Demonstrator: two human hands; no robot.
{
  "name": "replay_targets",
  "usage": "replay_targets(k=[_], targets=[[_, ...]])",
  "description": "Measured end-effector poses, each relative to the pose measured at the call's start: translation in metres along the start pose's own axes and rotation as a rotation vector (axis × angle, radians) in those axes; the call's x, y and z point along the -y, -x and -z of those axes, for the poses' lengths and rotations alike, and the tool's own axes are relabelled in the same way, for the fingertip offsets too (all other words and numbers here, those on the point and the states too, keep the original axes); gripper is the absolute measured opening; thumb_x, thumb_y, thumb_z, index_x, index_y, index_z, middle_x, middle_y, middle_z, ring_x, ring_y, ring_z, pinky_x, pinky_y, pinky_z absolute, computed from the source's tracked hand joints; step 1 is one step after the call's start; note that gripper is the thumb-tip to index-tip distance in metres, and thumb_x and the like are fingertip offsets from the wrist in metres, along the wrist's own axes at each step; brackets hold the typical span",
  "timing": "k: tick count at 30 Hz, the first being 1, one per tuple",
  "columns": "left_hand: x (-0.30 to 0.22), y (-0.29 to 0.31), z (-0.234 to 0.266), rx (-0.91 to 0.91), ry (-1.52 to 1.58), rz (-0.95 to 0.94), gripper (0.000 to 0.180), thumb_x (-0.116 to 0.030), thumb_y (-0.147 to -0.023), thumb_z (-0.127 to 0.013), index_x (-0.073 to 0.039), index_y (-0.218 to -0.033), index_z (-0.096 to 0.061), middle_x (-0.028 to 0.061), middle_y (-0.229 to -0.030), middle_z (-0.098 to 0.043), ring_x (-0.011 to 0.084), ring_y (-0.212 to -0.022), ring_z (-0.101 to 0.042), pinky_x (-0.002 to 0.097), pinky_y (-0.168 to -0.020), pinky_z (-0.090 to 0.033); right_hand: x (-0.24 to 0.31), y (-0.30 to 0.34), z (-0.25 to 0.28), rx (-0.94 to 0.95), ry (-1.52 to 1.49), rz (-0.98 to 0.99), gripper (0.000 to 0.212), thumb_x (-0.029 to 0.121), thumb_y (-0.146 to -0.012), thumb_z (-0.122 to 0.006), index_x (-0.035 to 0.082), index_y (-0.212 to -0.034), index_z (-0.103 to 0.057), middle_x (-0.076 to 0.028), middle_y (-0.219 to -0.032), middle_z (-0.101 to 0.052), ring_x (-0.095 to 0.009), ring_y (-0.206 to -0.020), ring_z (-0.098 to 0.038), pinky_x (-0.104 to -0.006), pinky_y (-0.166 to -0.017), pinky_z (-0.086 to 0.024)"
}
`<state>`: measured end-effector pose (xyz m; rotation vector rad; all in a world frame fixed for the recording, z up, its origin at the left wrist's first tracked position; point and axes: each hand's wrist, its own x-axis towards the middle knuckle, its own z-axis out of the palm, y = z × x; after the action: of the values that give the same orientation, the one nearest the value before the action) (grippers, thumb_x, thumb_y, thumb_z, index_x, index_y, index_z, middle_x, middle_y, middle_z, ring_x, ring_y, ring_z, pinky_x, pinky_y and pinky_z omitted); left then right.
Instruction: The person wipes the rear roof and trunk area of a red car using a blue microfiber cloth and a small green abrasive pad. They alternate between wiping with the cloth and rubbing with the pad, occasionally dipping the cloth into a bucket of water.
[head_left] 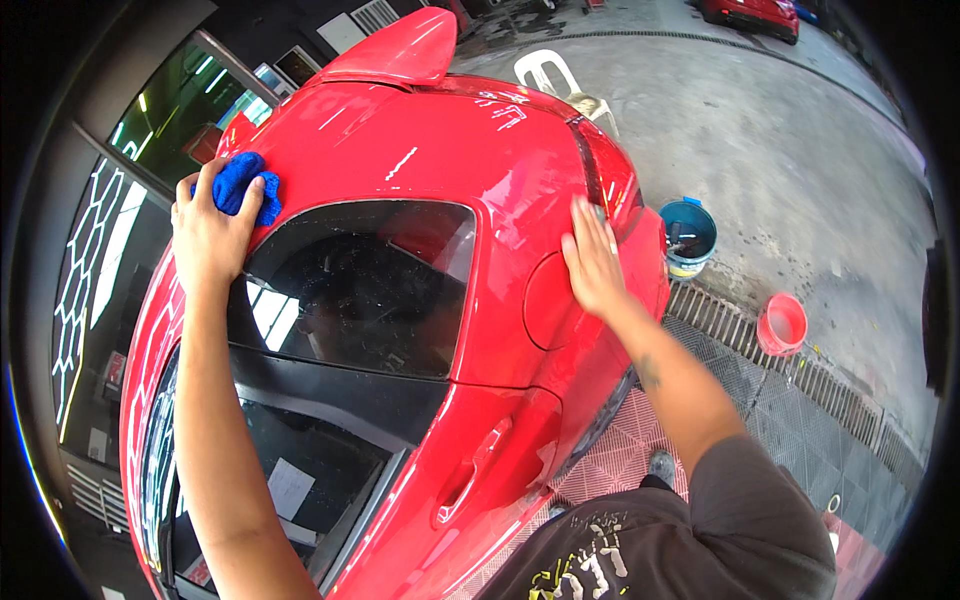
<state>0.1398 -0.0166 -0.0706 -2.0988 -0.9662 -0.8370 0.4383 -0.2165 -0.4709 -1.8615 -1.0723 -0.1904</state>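
A red car [430, 150] fills the middle of the view, its panels glossy with reflections. My left hand [212, 222] is closed around a blue microfiber cloth [240, 183], pressing it on the roof edge above the dark rear side window [365, 285]. On the rear quarter panel, my right hand [596, 262] lies with its fingers stretched out, just above and beside the round fuel flap [541, 308]. No cloth shows in it; a small greyish spot by its fingertips is too small to make out. The door handle [478, 470] is nearer to me.
A red spoiler [405, 50] rises from the car's rear. Beyond it stands a white plastic chair [545, 68]. Right of the car are a blue bucket [690, 230], a pink-red bucket [782, 322] and a floor drain grate [820, 385]. Another red car [752, 17] stands far off.
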Motion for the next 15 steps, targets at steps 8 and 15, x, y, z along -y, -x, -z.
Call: replay_targets(k=[8,15], targets=[[-0.006,-0.005,0.002,-0.002,-0.001,0.011,0.058,-0.06,-0.099,-0.074,-0.024,-0.144,-0.07,0.02,-0.145,-0.064,0.0418,-0.134,-0.065,0.0543,-0.113,-0.054,0.001,-0.03,0.01,-0.038,-0.038,-0.04,0.067,0.039,-0.12,-0.037,-0.003,-0.171,-0.031,-0.028,-0.179,-0.028,-0.039,-0.168,-0.024,-0.056,-0.137,-0.015],[0.008,-0.002,-0.005,-0.007,-0.019,0.006,0.067,-0.067,-0.095,-0.074,-0.025,-0.147,-0.067,0.0191,-0.147,-0.064,0.0438,-0.136,-0.063,0.0553,-0.112,-0.054,0.101,0.165,-0.015,0.258,-0.125,-0.036,0.074,0.035,-0.117,-0.04,-0.006,-0.174,-0.016,-0.028,-0.183,-0.013,-0.045,-0.171,-0.011,-0.0634,-0.135,-0.01]])
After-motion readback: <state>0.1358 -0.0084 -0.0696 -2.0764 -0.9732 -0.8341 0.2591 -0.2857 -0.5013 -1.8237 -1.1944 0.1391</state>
